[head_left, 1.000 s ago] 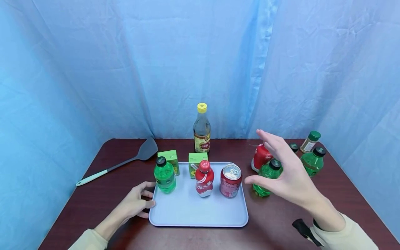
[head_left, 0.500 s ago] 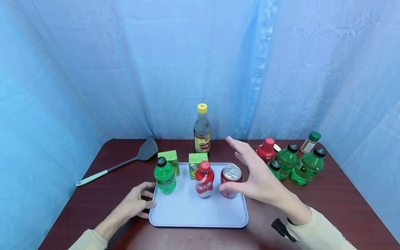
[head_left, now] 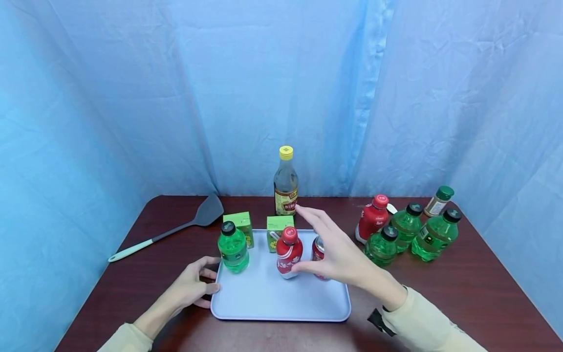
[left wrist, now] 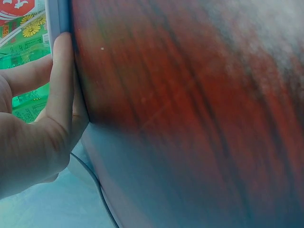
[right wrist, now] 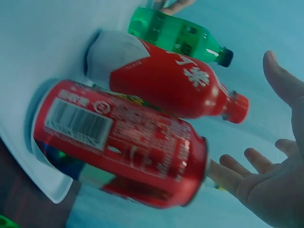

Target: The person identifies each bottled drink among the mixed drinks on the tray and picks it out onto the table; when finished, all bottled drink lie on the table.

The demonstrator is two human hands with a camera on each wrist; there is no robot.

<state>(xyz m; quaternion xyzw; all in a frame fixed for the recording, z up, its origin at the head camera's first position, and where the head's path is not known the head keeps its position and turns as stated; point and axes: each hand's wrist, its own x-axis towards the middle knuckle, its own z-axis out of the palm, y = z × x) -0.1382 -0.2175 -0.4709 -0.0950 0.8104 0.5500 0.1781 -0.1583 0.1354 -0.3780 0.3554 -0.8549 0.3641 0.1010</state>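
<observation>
My left hand (head_left: 193, 283) rests against the left edge of a pale tray (head_left: 281, 303), its fingers spread along the rim; in the left wrist view, fingertips touch the tray's edge (left wrist: 59, 21). On the tray stand a green soda bottle (head_left: 234, 254), a red bottle (head_left: 288, 254), a red drink can (head_left: 316, 252) and two green drink cartons (head_left: 279, 224). My right hand (head_left: 340, 252) hovers over the tray's right side with thumb and fingers wide apart, holding nothing. It partly hides the can from the head view. In the right wrist view, the can (right wrist: 128, 142) stands clear of the fingers.
Behind the tray rises a yellow-capped glass bottle (head_left: 286, 188). A grey turner (head_left: 208, 211) lies at left. On the right stand another red bottle (head_left: 371, 222), several green bottles (head_left: 433, 237) and a green-lidded jar (head_left: 438, 201). A blue curtain (head_left: 281, 73) hangs behind the table.
My right hand has moved left, from beside the bottles on the right, past the can towards the red bottle on the tray. The left hand stays at the tray's edge.
</observation>
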